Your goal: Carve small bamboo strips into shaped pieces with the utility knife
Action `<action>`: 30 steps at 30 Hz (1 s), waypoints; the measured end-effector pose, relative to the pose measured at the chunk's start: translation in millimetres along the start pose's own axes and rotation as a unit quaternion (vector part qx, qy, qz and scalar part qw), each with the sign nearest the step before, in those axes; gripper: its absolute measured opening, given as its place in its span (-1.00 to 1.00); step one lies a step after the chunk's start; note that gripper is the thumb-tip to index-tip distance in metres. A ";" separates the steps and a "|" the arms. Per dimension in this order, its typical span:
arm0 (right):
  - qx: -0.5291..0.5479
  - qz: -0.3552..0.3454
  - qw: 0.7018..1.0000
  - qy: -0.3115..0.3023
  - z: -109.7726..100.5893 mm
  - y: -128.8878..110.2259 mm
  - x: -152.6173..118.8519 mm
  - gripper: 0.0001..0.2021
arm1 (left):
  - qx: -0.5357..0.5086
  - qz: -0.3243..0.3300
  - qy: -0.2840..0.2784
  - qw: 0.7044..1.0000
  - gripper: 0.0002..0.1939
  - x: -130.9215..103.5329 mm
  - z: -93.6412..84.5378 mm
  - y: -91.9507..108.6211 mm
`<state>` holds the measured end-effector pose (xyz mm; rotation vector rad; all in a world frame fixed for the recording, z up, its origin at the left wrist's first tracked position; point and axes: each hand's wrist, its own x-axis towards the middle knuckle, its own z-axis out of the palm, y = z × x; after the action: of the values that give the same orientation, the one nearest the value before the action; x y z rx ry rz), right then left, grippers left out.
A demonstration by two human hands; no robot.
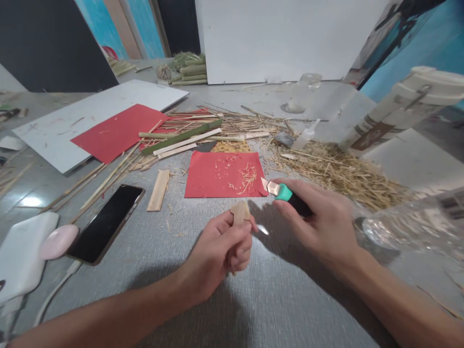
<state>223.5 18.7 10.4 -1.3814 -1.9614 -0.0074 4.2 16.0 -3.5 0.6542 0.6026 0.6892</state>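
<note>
Here, a smartphone lies on the grey counter, with a wooden strip right of it. The left hand has its fingers pinched around a small pale wooden piece, in front of a red sheet strewn with shavings. The right hand has its fingers around a black-and-green utility knife, blade pointing left; straw lies farther right.

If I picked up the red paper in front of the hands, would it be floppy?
The red paper would probably be light and bend a bit, because it looks thin and flat. The curly shavings look loose on top, so they might slide off if you tilted it.
</note>
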 end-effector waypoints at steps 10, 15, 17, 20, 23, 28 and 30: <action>0.013 -0.083 0.991 -0.104 2.2 -3.3 -2.0 -0.71 | 0.039 0.036 0.015 0.998 -0.89 3.0 -1.0 -4.4; -0.025 -0.137 0.982 -0.130 1.5 -7.9 -4.7 -0.61 | 0.051 0.013 -0.009 0.999 -0.74 3.2 -2.5 -4.3; -0.025 -0.149 0.979 -0.137 0.6 -8.9 -5.4 -0.61 | 0.069 0.011 -0.020 0.997 -0.71 4.2 -3.3 -4.8; -0.026 -0.149 0.978 -0.141 0.4 -8.5 -6.0 -0.58 | 0.078 0.005 -0.014 0.997 -0.68 5.8 -3.9 -5.9; -0.034 -0.148 0.978 -0.143 1.4 -7.3 -6.5 -0.57 | 0.084 -0.006 -0.010 0.996 -0.64 6.8 -4.2 -6.9; -0.043 -0.149 0.978 -0.139 2.0 -7.7 -7.1 -0.60 | 0.093 -0.014 -0.015 0.995 -0.56 6.6 -5.2 -8.2; -0.042 -0.154 0.977 -0.141 1.3 -8.6 -6.6 -0.61 | 0.095 -0.016 -0.015 0.995 -0.53 6.6 -5.5 -8.8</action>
<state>216.8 10.2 9.0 -1.1653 -2.4238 -0.0415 7.9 17.5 -15.2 0.8288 0.6548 0.5949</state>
